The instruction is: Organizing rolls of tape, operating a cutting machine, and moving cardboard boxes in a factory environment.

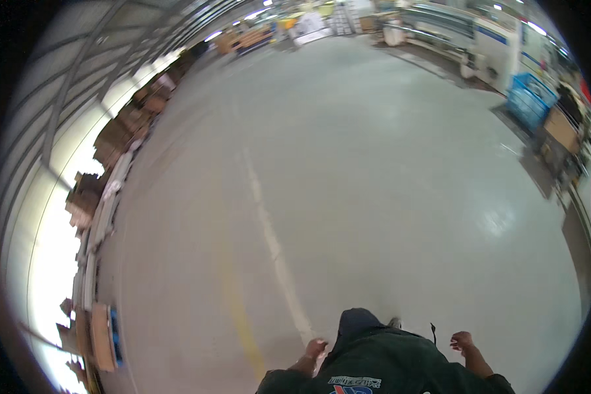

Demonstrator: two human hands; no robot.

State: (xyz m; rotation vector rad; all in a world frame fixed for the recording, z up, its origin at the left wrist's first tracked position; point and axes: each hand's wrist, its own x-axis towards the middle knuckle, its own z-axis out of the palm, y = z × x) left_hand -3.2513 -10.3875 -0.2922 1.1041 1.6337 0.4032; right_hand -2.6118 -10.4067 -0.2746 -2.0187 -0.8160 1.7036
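Observation:
My left hand (316,347) hangs beside my dark shirt (400,364), low in the head view, with its fingers loosely curled. Nothing shows in it, though it is small and slightly blurred. On the other side of my body, my right hand (461,341) is held out from my hip, fingers curled in and no object visible in them. A thin black cord or strap end (433,331) sticks up between my body and the right hand, apart from it. The tip of one shoe (394,322) shows past my front. Neither hand touches anything around it.
Grey floor (374,177) with a worn pale line (269,230) and a yellow line (238,308) stretches ahead. Stacked cardboard boxes (115,141) line the left wall. At the right stand a blue crate (530,100), a brown carton (562,130) and a long white machine (496,56).

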